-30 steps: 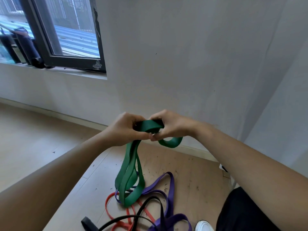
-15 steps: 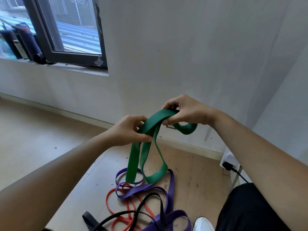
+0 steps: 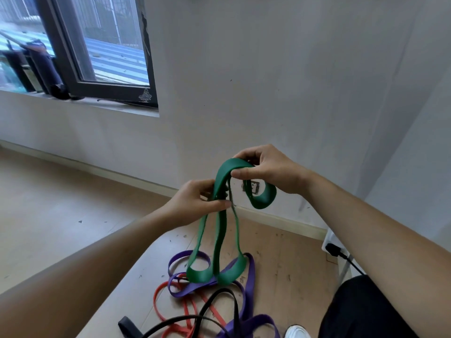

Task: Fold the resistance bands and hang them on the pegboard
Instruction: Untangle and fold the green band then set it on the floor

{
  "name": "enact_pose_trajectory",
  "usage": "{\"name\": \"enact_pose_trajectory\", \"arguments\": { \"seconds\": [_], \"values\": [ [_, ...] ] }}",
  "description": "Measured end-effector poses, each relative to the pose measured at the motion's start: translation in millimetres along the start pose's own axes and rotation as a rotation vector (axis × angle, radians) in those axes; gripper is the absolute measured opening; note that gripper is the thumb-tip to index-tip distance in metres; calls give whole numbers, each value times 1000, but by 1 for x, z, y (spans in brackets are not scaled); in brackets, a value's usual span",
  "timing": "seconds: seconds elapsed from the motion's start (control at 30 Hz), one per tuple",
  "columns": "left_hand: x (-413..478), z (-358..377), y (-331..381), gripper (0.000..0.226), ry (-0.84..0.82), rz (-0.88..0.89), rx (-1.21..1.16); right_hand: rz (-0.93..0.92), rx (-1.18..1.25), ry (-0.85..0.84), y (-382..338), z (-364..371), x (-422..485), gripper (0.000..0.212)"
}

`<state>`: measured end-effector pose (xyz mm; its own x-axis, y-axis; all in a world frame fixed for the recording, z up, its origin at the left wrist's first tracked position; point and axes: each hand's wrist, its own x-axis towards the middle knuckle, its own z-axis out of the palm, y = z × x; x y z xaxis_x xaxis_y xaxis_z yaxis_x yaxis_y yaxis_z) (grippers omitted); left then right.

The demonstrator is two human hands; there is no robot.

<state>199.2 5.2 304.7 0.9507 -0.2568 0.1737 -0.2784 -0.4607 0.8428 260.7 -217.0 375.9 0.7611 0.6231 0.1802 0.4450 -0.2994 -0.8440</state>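
A green resistance band [image 3: 219, 230] hangs in front of me in several strands, its lower loops dangling just above the floor. My left hand [image 3: 195, 203] pinches the strands together below the top bend. My right hand [image 3: 268, 172] grips the top bend, and a short green loop curls down under it. On the wooden floor [image 3: 61, 215] below lie a purple band [image 3: 249, 284], a red band [image 3: 170, 311] and a black band [image 3: 219, 303], tangled over each other. No pegboard is in view.
A grey wall [image 3: 268, 81] rises close ahead, with a dark-framed window [image 3: 97, 57] at the upper left and a socket [image 3: 252, 187] low down. A white power strip with a black plug [image 3: 333, 248] lies at the right. My white shoe [image 3: 296, 331] shows at the bottom.
My hands moved apart: the right hand lifted the top bend up and right. The hanging green strands rose and now spread into separate loops.
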Motion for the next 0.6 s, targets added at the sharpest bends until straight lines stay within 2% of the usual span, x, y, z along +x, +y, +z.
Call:
{"name": "enact_pose_trajectory", "arguments": {
  "seconds": [0.13, 0.2, 0.33, 0.5, 0.6],
  "values": [
    [0, 11, 5, 48, 40, -39, -205, -57, 143, 55, -3, 3, 1, 20],
    [2, 16, 10, 39, 95, -26, -231, -82, 207, 73, -6, 0, 1, 18],
    [6, 9, 12, 27, 138, -31, -210, -70, 303, 131, 2, -18, 0, 29],
    [7, -8, 18, 21, 204, -81, -263, 27, 249, 116, 32, -42, -7, 30],
    [7, -16, 26, 25, 250, -75, -305, 123, 85, 36, 49, -46, -11, 28]
  ]
}}
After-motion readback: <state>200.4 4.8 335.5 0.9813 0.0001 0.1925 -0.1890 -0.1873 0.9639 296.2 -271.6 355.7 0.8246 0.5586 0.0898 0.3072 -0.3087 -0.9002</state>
